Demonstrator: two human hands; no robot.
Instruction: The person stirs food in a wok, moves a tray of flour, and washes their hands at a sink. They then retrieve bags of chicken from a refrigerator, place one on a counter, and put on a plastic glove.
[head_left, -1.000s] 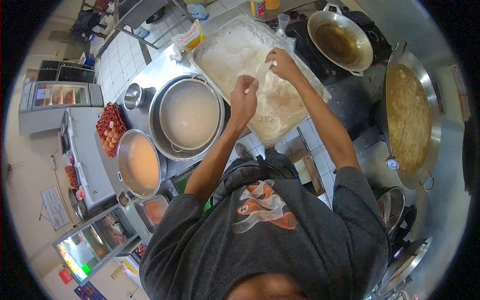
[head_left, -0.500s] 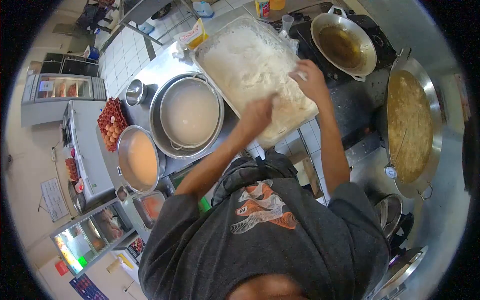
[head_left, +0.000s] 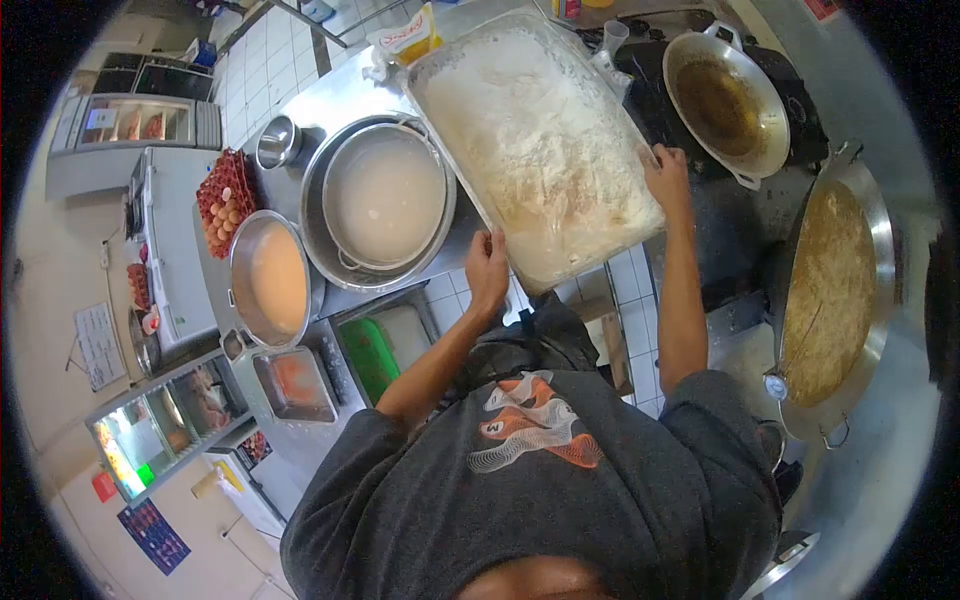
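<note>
A large metal tray (head_left: 447,165) of white flour (head_left: 540,110) lies in front of me, its near end powdery over yellowish lumps. My left hand (head_left: 487,268) is closed on the tray's left rim close to its near corner. On the opposite rim, my right hand (head_left: 668,178) has its fingers curled over the edge. Left of the tray, a colander (head_left: 385,207) with whitish liquid sits inside a wider metal bowl (head_left: 312,232). Another bowl (head_left: 272,280) holds orange liquid.
At the right are a pan with dark oil (head_left: 722,105) and a big wok of bubbling oil (head_left: 828,290) with a thermometer (head_left: 775,385). Eggs (head_left: 222,215) on red trays, a small steel bowl (head_left: 279,142) and a yellow packet (head_left: 410,38) stand left.
Both hands have left the flour and moved out to the tray's two side rims, taking hold there. The view has shifted slightly.
</note>
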